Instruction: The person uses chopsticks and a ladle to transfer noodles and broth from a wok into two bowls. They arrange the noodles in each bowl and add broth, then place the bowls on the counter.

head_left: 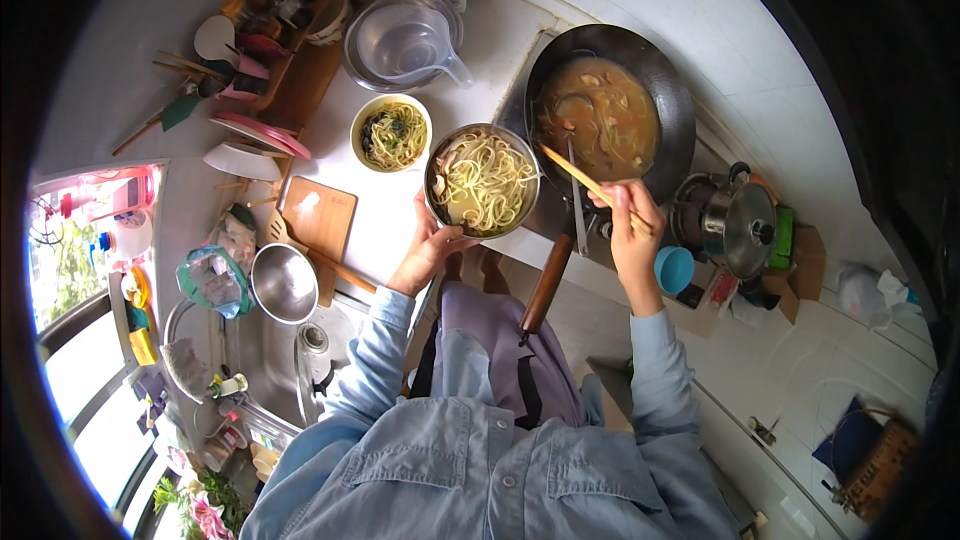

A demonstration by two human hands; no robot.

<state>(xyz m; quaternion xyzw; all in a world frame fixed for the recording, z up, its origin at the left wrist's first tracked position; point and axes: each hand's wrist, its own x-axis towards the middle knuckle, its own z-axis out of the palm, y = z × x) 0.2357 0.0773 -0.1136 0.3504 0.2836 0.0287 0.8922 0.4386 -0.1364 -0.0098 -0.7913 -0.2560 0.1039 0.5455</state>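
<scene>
A round metal bowl (431,202) of noodles (485,175) in pale broth is in my left hand (428,252), which grips its near left rim. My right hand (634,232) is closed around wooden chopsticks (578,174), whose tips reach toward the wok's near left edge. The black wok (680,115) sits on the stove and contains brown soup (605,125) with pieces in it. A thin metal utensil handle (578,208) slopes out of the wok beside the chopsticks. Left of the metal bowl stands a pale bowl (356,145) of noodles with dark greens.
The wok's wooden handle (548,285) sticks out toward me. A lidded pot (738,225) and a blue bowl (674,269) lie to the right. Leftward are a cutting board (335,208), a metal sink (270,360) and an empty metal bowl (285,283). A clear plastic scoop (405,45) rests in a basin farther back.
</scene>
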